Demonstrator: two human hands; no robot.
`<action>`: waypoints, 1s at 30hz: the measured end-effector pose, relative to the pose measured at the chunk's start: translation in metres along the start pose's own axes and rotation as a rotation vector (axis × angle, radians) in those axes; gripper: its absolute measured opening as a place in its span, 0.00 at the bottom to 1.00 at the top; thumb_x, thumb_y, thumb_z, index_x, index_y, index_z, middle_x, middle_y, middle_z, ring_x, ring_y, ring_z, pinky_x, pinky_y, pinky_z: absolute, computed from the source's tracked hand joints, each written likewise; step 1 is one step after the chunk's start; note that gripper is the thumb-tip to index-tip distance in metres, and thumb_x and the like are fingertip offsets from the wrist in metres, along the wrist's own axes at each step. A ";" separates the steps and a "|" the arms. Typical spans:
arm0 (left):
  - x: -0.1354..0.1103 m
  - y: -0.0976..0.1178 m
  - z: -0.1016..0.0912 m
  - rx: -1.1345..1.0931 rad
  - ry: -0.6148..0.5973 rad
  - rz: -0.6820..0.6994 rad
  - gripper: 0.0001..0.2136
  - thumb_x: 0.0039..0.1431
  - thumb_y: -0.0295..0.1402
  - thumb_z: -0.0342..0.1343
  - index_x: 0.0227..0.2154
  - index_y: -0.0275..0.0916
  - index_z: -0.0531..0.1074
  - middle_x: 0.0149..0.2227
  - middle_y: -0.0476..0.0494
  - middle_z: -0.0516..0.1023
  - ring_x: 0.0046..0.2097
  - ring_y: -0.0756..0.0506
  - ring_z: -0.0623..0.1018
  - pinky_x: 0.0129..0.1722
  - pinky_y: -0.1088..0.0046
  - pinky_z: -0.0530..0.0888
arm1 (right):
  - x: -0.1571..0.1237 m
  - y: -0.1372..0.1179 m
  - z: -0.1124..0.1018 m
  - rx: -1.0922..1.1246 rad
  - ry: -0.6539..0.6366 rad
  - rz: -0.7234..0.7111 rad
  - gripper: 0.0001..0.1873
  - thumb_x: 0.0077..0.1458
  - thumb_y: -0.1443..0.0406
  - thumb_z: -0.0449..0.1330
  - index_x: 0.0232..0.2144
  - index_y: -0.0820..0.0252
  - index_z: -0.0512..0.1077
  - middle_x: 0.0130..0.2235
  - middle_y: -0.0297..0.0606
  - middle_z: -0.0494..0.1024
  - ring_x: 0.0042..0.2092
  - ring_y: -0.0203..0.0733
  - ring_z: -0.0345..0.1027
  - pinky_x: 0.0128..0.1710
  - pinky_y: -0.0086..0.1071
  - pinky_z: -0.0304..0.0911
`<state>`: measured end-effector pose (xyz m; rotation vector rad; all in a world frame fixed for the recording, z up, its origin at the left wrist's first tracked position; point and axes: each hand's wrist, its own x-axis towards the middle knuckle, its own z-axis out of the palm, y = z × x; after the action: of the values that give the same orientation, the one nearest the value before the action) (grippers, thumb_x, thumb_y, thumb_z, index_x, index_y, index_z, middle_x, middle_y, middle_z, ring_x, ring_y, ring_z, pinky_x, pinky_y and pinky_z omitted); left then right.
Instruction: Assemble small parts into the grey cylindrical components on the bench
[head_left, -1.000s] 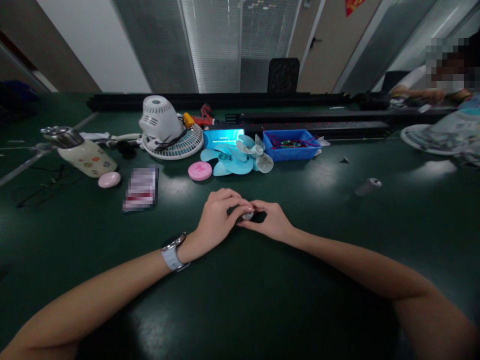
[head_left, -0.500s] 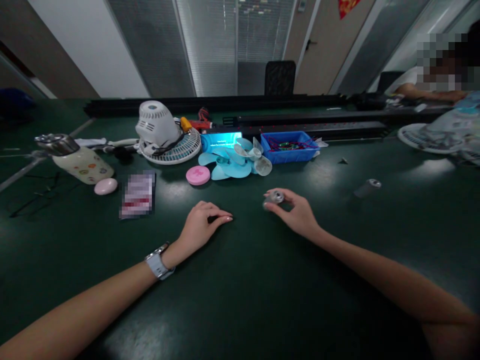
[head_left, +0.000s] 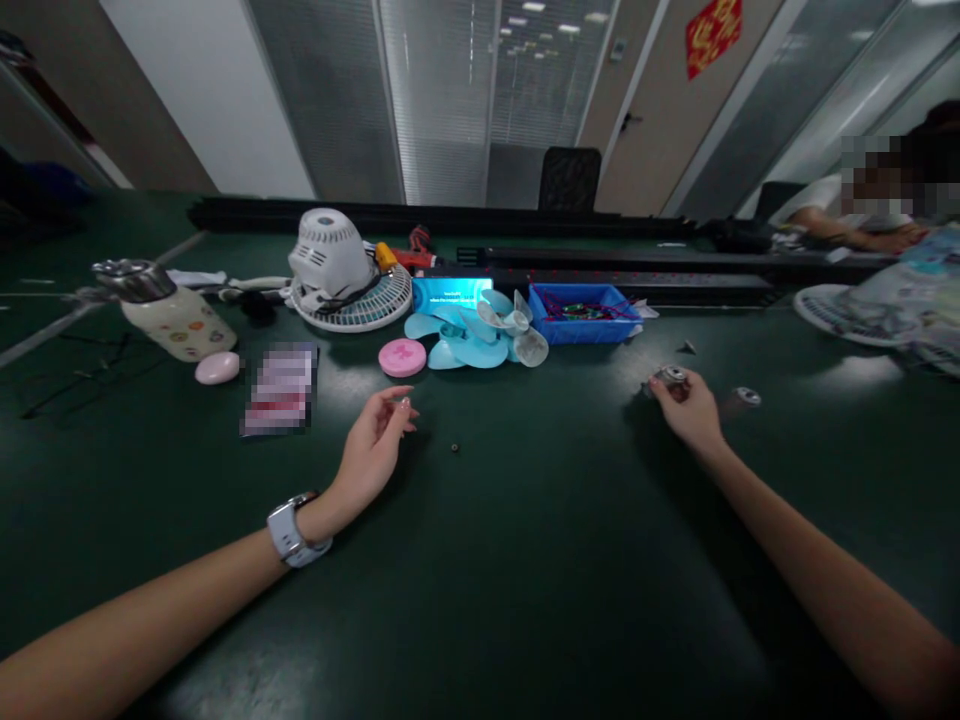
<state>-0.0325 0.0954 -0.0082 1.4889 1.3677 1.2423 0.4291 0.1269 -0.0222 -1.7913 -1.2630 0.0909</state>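
Note:
My right hand [head_left: 696,408] grips a small silvery motor [head_left: 669,374] between thumb and fingers, low over the green table. Just to its right, a second small motor [head_left: 742,399] lies on the tabletop, apart from the hand. My left hand [head_left: 373,435], with a watch [head_left: 296,530] on the wrist, hovers palm inward with its fingers loosely apart and holds nothing. To the right of its fingertips, a tiny ring-like piece [head_left: 454,448], perhaps a nut, rests on the table. Beyond that hand sits a pink round case [head_left: 402,357].
Light-blue fan blades [head_left: 469,340], a lit phone screen [head_left: 450,292] and a blue bin [head_left: 585,328] of wires stand ahead. A white fan body [head_left: 330,255] and a bottle [head_left: 180,320] are on the left. Across the table on the right, a person [head_left: 825,210] sits.
My right hand has carried the motor rightward, near the other one. My left hand has drawn back leftward and its fingers have parted, with the tiny ring-like piece now showing on the table.

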 end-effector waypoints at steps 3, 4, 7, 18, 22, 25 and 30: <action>0.002 -0.001 -0.001 -0.023 0.007 -0.004 0.16 0.62 0.42 0.52 0.49 0.39 0.68 0.35 0.46 0.76 0.34 0.47 0.77 0.36 0.69 0.74 | -0.028 -0.045 -0.004 -0.139 0.201 -0.234 0.38 0.50 0.47 0.63 0.57 0.60 0.64 0.58 0.57 0.68 0.57 0.63 0.65 0.55 0.59 0.61; 0.002 -0.002 -0.002 -0.026 0.006 0.000 0.15 0.62 0.41 0.53 0.47 0.39 0.69 0.35 0.46 0.76 0.34 0.47 0.77 0.36 0.69 0.74 | -0.041 -0.066 -0.003 -0.151 0.201 -0.332 0.37 0.52 0.49 0.63 0.59 0.58 0.63 0.59 0.56 0.67 0.60 0.63 0.62 0.56 0.60 0.58; 0.002 -0.002 -0.001 -0.016 -0.012 0.029 0.13 0.61 0.41 0.54 0.45 0.39 0.69 0.34 0.47 0.75 0.34 0.47 0.76 0.36 0.68 0.74 | -0.082 -0.130 0.011 0.000 -0.286 -0.606 0.22 0.58 0.54 0.61 0.54 0.49 0.71 0.48 0.44 0.76 0.51 0.53 0.69 0.52 0.52 0.64; 0.003 -0.005 -0.003 0.016 -0.064 0.035 0.12 0.60 0.38 0.56 0.44 0.40 0.68 0.32 0.49 0.73 0.34 0.48 0.76 0.37 0.69 0.73 | -0.125 -0.191 0.095 0.137 -0.906 -0.622 0.11 0.56 0.55 0.65 0.38 0.49 0.81 0.33 0.33 0.75 0.34 0.36 0.68 0.36 0.32 0.62; 0.013 -0.006 -0.010 0.033 -0.087 0.039 0.11 0.58 0.38 0.56 0.42 0.39 0.70 0.32 0.49 0.74 0.32 0.48 0.76 0.34 0.70 0.72 | -0.092 -0.161 0.059 0.182 -0.613 -0.624 0.10 0.57 0.55 0.64 0.38 0.49 0.81 0.37 0.36 0.77 0.37 0.41 0.71 0.38 0.36 0.66; 0.019 -0.009 -0.015 0.046 -0.047 0.052 0.11 0.57 0.39 0.56 0.40 0.39 0.70 0.30 0.49 0.73 0.31 0.48 0.75 0.33 0.70 0.72 | -0.050 -0.122 0.011 -0.003 -0.202 -0.570 0.10 0.58 0.54 0.62 0.37 0.47 0.81 0.42 0.39 0.79 0.46 0.50 0.72 0.49 0.47 0.66; 0.016 -0.013 -0.012 0.124 -0.074 0.058 0.12 0.59 0.40 0.56 0.42 0.40 0.70 0.31 0.49 0.73 0.32 0.47 0.75 0.34 0.69 0.71 | 0.003 -0.058 -0.045 -0.262 0.036 -0.425 0.15 0.58 0.53 0.59 0.37 0.52 0.81 0.43 0.42 0.81 0.49 0.54 0.73 0.52 0.47 0.65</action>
<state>-0.0485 0.1126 -0.0153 1.6545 1.3827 1.1434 0.4131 0.1043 0.0461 -1.6876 -1.6605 -0.3591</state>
